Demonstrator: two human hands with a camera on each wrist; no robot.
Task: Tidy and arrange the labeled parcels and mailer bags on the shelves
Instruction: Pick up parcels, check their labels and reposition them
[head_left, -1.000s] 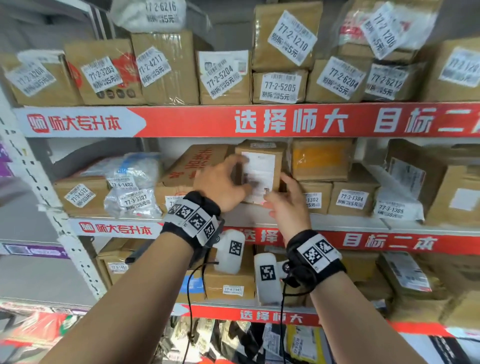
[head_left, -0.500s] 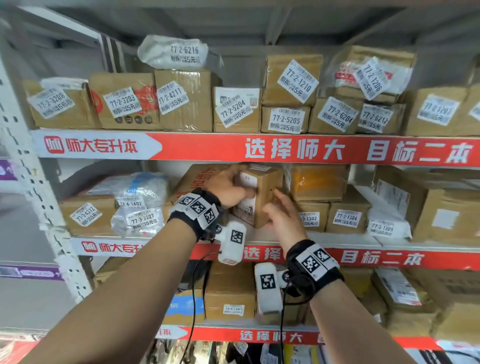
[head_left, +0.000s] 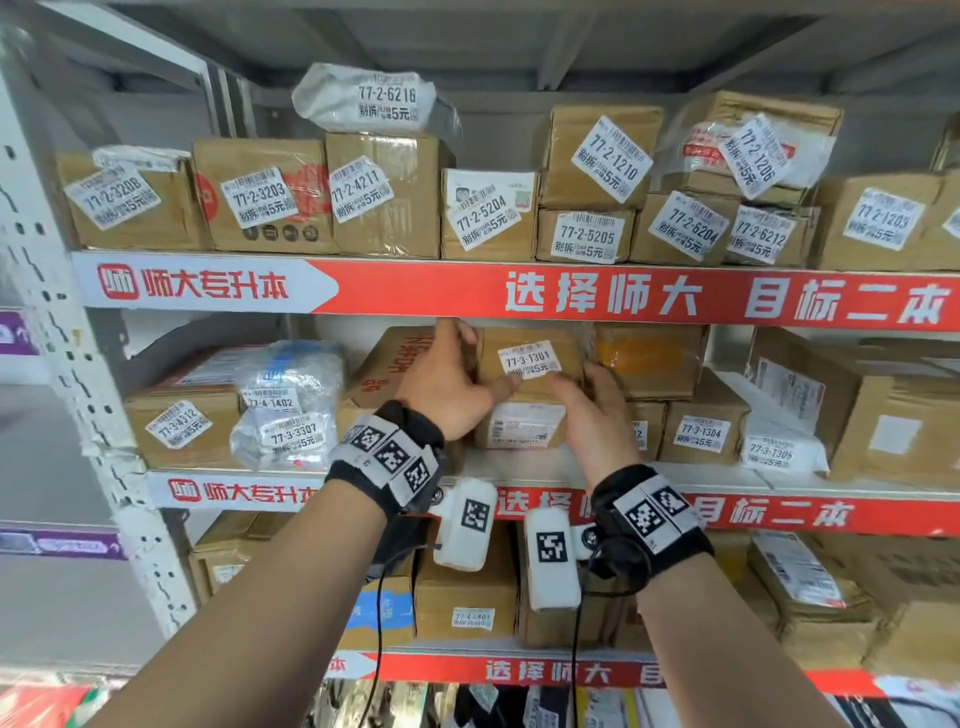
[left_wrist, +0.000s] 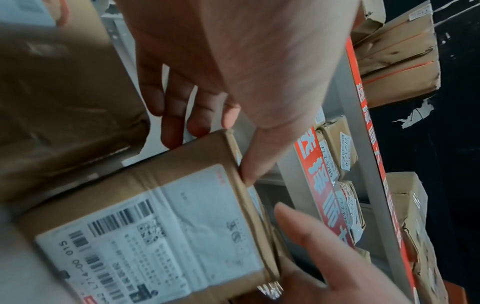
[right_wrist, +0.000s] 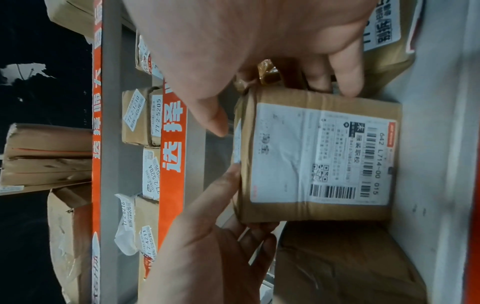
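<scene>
Holding the small box (head_left: 530, 364) on the middle shelf (head_left: 779, 488) between both hands: left hand (head_left: 447, 384) curled round its left edge, right hand (head_left: 592, 410) pinching the right side. I'd keep the 77-3-1301 sticker facing out, then slide it back squarely between the neighbouring cartons, so nothing behind gets shoved.

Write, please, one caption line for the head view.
Both hands, left hand and right hand, hold small box 77-3-1301 on the middle shelf.
</scene>
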